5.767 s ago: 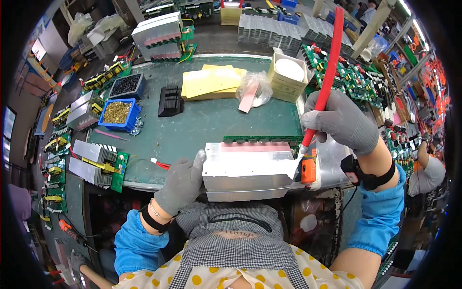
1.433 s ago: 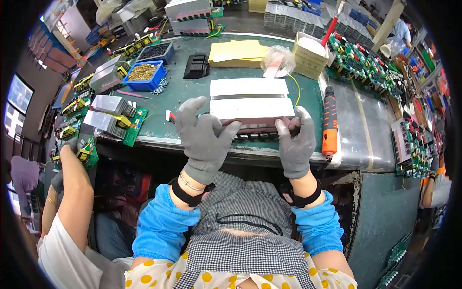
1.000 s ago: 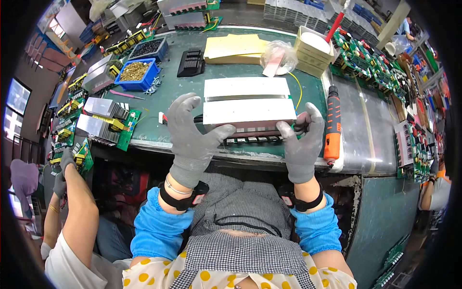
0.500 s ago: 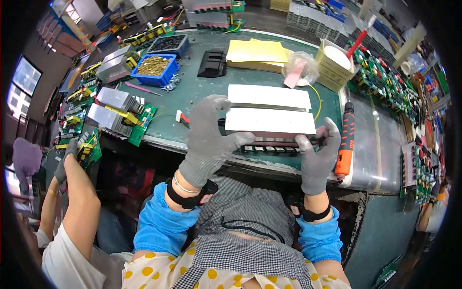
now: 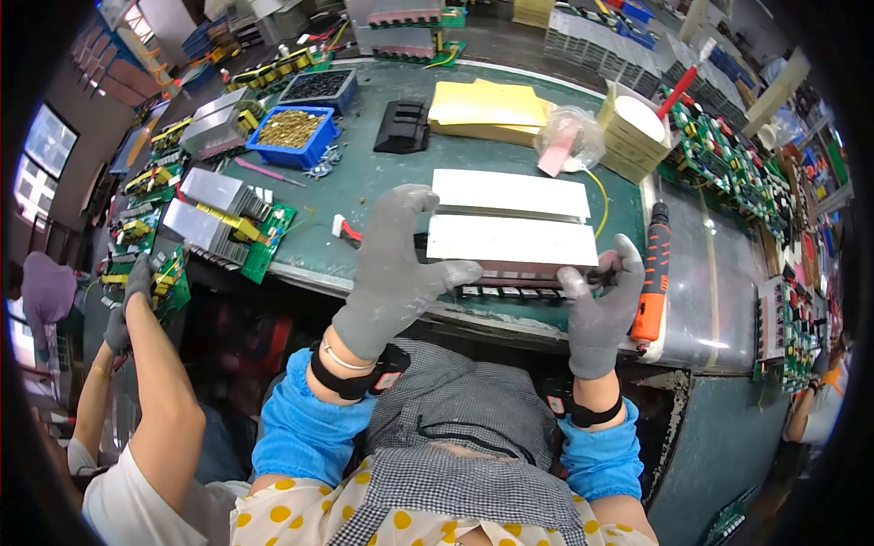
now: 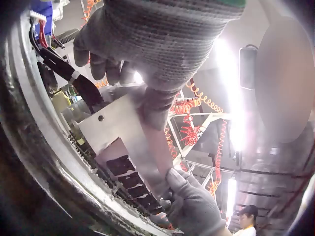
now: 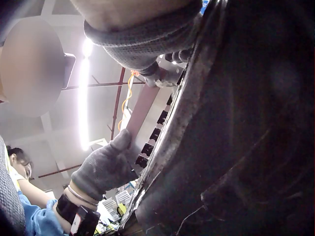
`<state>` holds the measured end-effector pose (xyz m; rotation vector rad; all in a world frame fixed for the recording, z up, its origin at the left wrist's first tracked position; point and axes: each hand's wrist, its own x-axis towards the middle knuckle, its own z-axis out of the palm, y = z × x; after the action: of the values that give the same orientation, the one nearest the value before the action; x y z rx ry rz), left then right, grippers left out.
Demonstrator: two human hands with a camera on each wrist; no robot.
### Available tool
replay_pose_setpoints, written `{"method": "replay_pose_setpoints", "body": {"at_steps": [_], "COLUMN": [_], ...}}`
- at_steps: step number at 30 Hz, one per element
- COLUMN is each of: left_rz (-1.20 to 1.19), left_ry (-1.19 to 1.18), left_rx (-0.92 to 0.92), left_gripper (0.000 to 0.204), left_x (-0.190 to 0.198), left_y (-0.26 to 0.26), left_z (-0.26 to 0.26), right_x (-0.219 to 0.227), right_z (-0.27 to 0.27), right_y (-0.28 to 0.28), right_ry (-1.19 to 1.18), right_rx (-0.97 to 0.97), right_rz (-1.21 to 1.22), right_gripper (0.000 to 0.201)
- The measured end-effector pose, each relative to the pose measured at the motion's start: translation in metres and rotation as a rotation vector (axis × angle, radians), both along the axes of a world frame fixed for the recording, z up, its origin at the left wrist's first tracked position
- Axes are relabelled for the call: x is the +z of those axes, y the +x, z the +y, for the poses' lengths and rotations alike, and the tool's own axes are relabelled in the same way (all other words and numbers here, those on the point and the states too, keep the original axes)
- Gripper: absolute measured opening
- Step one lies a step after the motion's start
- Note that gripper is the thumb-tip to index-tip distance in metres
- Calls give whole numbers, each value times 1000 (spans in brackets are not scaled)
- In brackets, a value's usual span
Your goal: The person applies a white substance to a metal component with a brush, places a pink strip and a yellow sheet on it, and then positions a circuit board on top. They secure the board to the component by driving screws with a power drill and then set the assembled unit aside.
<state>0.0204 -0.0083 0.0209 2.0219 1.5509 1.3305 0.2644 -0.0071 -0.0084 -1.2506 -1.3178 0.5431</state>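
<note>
A silvery heat sink (image 5: 510, 239) with two long flat tops sits on a circuit board at the bench's near edge. A pinkish strip (image 7: 141, 110) runs along its near side, above a row of black components (image 7: 155, 133). My gloved left hand (image 5: 390, 280) grips the left end, its thumb against the near face and its fingers arched beyond the end. At the other end my gloved right hand (image 5: 603, 305) holds on, thumb on the strip and fingers curled at the corner. Both thumbs lie on the strip in the left wrist view. The far side is hidden.
An orange-and-black power screwdriver (image 5: 652, 278) lies right of the heat sink. Behind are yellow sheets (image 5: 487, 105), a black block (image 5: 401, 127), a blue screw bin (image 5: 293, 136) and a cardboard box (image 5: 633, 136). Finished-looking boards (image 5: 223, 218) line the left, where another person's arms (image 5: 159, 364) work.
Earliest, my right hand held a red-handled brush at the heat sink; now the red handle stands at the back right and both hands grip the heat sink. Over the last half second little has moved.
</note>
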Motion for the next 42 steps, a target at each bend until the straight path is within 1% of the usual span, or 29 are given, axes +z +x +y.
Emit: {"method": "replay_pose_setpoints", "body": {"at_steps": [1, 2, 3, 5, 6, 9, 12, 13, 16, 19, 20, 23, 24, 25, 27, 28, 30, 31, 32, 33, 35, 37, 40, 42], "left_rz": [-19, -43, -14, 54, 32, 9, 155, 152, 134, 68, 29, -42, -55, -100, -183, -329, -510, -600, -734, -782, -877, -877, -901, -904], "left_ry": [-16, -55, -29, 17, -23, 9, 64, 63, 46, -22, -68, -152, -170, -184, -212, -176, -170, -167, -205, -224, -266, -260, -325, -336], "left_rx": [-13, -11, -9, 5, 1, 3, 105, 96, 63, 19, 0, -101, -138, -157, -203, -195, -116, -73, -31, -35, -44, -12, -5, -20], "left_gripper": [76, 75, 77, 82, 86, 86, 84, 82, 75, 70, 69, 68, 68, 70, 75, 69, 68, 67, 63, 62, 59, 51, 44, 43], "left_x": [2, 3, 3, 3, 5, 8, 6, 6, 7, 5, 8, 11, 12, 14, 18, 17, 5, -2, -7, -11, -19, -19, -23, -25], "left_y": [1, 2, 3, 3, 4, 8, 16, 15, 11, 4, 2, -11, -18, -25, -38, -42, -53, -56, -57, -60, -64, -66, -73, -75], "left_z": [-1, -2, -2, -4, -6, -10, -8, -7, -5, -4, -6, -10, -12, -15, -17, -16, -9, -5, -4, -3, -2, -2, -2, -1], "right_x": [4, 3, 6, 8, 10, 18, 13, 12, 9, 8, 13, 31, 47, 64, 114, 129, 153, 158, 160, 159, 132, 106, 87, 86], "right_z": [-3, -5, -7, -9, -9, -6, 2, 4, 8, 7, 3, -10, -18, -16, -16, -7, 23, 42, 63, 86, 139, 177, 208, 214], "right_y": [0, 1, 2, -3, -7, -29, -38, -39, -21, 6, 13, 41, 49, 54, 62, 62, 58, 53, 48, 42, 36, 21, -5, -20], "right_ry": [13, 34, 122, 296, 284, 333, 362, 368, 354, 227, 199, 147, 101, 212, 121, 137, 164, 71, -22, -115, -112, -179, -417, -462], "right_rx": [-22, -65, -102, -143, -145, -153, -146, -149, -193, -280, -284, -136, -66, -9, 59, 94, 166, 239, 311, 383, 529, 613, 631, 647], "right_rz": [-77, -150, -296, -437, -495, -540, -606, -624, -581, -559, -534, -359, -380, -383, -598, -687, -864, -900, -933, -965, -1089, -1099, -1229, -1381], "right_gripper": [75, 85, 93, 96, 100, 101, 103, 103, 106, 106, 98, 83, 70, 57, 43, 39, 31, 31, 30, 30, 29, 30, 34, 30]}}
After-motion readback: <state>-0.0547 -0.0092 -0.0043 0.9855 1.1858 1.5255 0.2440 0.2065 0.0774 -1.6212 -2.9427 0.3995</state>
